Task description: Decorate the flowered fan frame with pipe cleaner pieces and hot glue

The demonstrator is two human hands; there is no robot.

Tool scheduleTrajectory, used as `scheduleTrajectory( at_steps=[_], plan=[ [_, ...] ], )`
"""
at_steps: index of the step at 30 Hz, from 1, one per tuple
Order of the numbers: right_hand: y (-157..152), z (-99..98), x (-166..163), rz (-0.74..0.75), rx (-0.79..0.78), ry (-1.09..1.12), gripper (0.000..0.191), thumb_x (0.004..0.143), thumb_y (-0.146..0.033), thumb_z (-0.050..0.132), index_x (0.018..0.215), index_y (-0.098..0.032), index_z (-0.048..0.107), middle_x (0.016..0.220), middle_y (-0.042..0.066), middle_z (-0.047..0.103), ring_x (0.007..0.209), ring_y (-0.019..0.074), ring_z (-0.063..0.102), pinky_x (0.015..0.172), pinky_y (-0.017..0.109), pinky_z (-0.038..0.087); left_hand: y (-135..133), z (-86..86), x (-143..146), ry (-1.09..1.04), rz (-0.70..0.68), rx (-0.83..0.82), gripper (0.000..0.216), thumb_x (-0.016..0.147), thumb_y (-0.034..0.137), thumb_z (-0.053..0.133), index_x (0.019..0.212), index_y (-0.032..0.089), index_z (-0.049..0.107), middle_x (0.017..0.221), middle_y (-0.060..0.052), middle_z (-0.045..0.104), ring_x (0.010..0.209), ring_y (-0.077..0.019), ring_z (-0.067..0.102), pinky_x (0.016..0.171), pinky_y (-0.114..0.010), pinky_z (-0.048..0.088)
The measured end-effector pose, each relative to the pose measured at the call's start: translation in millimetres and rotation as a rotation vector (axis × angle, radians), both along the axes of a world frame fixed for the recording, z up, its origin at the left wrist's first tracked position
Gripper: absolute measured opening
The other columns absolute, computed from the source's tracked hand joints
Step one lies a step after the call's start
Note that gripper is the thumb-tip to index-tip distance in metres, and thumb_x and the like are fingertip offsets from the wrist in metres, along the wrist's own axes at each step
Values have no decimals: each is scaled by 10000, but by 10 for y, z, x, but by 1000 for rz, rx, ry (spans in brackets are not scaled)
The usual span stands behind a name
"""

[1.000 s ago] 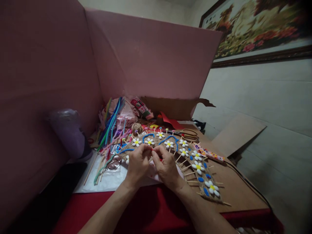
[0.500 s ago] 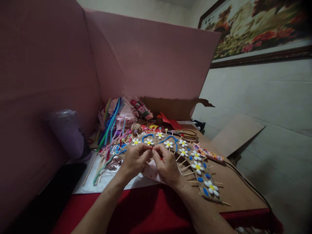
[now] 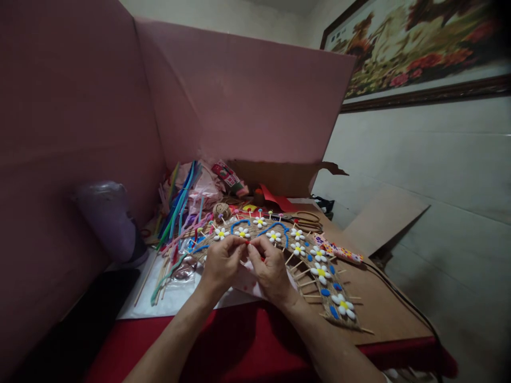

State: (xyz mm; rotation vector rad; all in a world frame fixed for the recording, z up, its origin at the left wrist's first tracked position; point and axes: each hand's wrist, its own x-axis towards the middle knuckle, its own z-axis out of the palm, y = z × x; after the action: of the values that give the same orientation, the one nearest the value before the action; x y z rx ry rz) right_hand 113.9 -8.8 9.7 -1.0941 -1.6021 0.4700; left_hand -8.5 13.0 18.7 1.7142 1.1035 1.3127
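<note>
My left hand (image 3: 221,263) and my right hand (image 3: 272,268) meet fingertip to fingertip above the table. Their thumbs and forefingers pinch a small red piece (image 3: 247,242), too small to name exactly. Another red bit shows at the right fingers. Just behind the hands curves a twine-wrapped arch (image 3: 255,232), partly hidden by them. It carries white flowers with yellow centres (image 3: 320,272), blue ovals (image 3: 325,292) and a bent blue fuzzy strip (image 3: 286,234). Thin wooden sticks (image 3: 309,283) jut from its edges. Under the hands lies pale pink dotted material (image 3: 248,283).
Colourful pipe cleaners (image 3: 186,197) are heaped at the left, near a twine ball (image 3: 221,211). Scissors (image 3: 307,217) lie behind the arch. A flower-patterned tool with a cord (image 3: 339,251) rests on brown cardboard (image 3: 383,303). Pink panels (image 3: 247,101) stand behind; a wrapped purple object (image 3: 109,221) stands left.
The view has shifted slightly, so the scene sits a little further left. Both hands keep their pinch on the small red piece, with only slight finger movement.
</note>
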Motion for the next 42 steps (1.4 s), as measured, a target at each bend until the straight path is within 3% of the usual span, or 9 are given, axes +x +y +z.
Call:
scheduleTrajectory(
  at_steps=[6,10,14,20,23,29,35,39,42],
  plan=[
    [6,9,8,4,35,-88,161,907,-228,417,888,-187,571,769,18,629,701,143,586,643,238,419,-28,113,-18,-347,-84,-297,200,675,317,647,719,132,583,579,-1,614,464,-118,559,401,-225,468],
    [-8,-5,4,-55,111,-242,153,884,-171,421,882,-190,573,786,32,630,718,156,585,650,248,414,-35,134,-18,-417,-95,-352,227,660,330,668,697,127,573,547,14,600,402,-82,503,374,-195,422],
    [-14,-27,16,-48,188,-408,174,852,-111,413,891,-182,566,815,51,629,757,173,579,696,266,411,6,59,-21,-295,-37,-238,187,697,327,620,671,152,562,520,33,569,378,-85,468,371,-201,376],
    [-1,-7,72,11,248,-658,161,831,-95,422,855,-161,567,808,76,608,791,205,549,696,295,393,17,31,-95,297,96,190,148,705,113,512,621,169,619,567,-4,599,543,-123,521,527,-228,358],
    [12,26,91,-16,237,-507,148,845,-121,437,783,-168,562,751,55,591,736,186,539,667,287,389,22,51,-149,317,-24,104,139,670,92,517,593,167,605,512,15,552,491,-106,482,472,-209,315],
    [15,53,72,54,-17,79,138,832,-241,546,709,-181,553,633,-17,548,577,121,505,545,224,397,11,89,-146,-186,-343,-330,232,671,360,638,660,158,523,465,50,518,300,-62,407,324,-184,303],
    [-44,16,8,92,43,53,171,868,-223,499,737,-181,601,690,-1,583,648,127,534,626,236,409,-57,69,-13,-333,-172,-312,215,681,329,639,684,162,503,482,58,518,316,-60,411,317,-174,305],
    [-47,-23,3,83,86,-47,166,872,-180,470,791,-190,615,732,7,591,701,138,544,664,244,408,-58,18,34,-244,7,-105,106,684,226,603,636,161,534,504,50,510,422,-70,449,413,-178,348],
    [-37,-25,20,89,74,-76,164,874,-181,458,796,-188,602,730,4,586,695,136,543,658,240,403,-38,-8,27,-216,11,-22,34,672,183,601,657,157,584,580,27,552,522,-90,494,477,-186,375]
  ],
)
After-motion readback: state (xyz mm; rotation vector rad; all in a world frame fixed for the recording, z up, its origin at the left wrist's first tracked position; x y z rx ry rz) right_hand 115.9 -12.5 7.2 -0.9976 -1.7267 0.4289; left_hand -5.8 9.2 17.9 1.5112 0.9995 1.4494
